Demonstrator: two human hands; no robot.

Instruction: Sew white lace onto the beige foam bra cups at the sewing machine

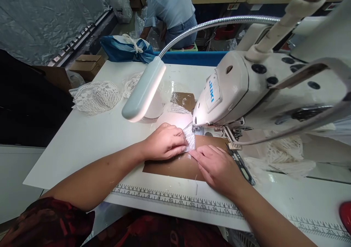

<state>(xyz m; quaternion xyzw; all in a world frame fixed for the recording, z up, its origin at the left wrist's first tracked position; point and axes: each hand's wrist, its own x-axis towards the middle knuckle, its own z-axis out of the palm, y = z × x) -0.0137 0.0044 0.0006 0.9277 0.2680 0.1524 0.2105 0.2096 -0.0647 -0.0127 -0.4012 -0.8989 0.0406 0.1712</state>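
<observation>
A white lace piece [189,136] lies under the needle area of a sewing machine [227,90], joined to or lying against a pale moulded cup [177,118]. My left hand [168,141] presses on the lace from the left, its fingers curled together over the fabric edge. At the lace's lower corner, my right hand [215,164] pinches the edge with thumb and index finger close together. Beneath both hands is a brown sheet [170,169] on the table. Thread snips [242,166] lie just right of my right hand.
A lit lamp [145,88] on a flexible metal neck hangs over the work. White lace pieces [95,96] lie at the table's left, and more lace [287,150] is heaped at right. A measuring tape [175,200] runs along the front edge. A person [172,11] sits beyond the table.
</observation>
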